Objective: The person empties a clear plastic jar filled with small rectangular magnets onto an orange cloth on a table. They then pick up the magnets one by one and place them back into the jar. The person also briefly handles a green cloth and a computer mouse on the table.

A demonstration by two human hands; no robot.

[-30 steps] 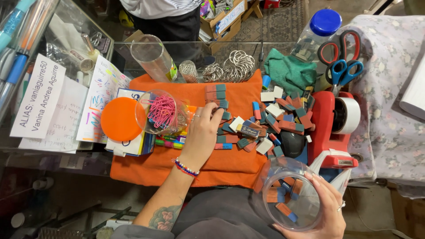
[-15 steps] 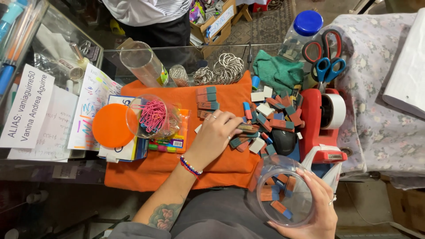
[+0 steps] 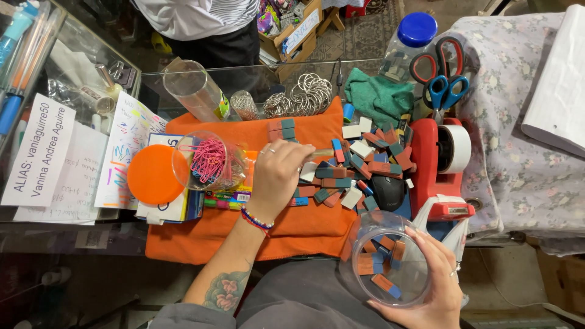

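Note:
A pile of red-and-blue and white erasers lies on an orange cloth. My left hand rests knuckles-up at the pile's left edge. Its fingers are curled over an eraser whose pale end sticks out past the fingertips. My right hand holds a clear plastic jar from below at the lower right, tipped toward me. Several of the same erasers lie inside it.
A tilted clear jar of pink paper clips and its orange lid sit left of my hand. A red tape dispenser, scissors, a blue-lidded jar, metal rings and a green cloth surround the pile. Another person stands behind.
My left hand stays on the eraser pile, and its fingers have curled tighter around an eraser. My right hand keeps the jar in about the same place.

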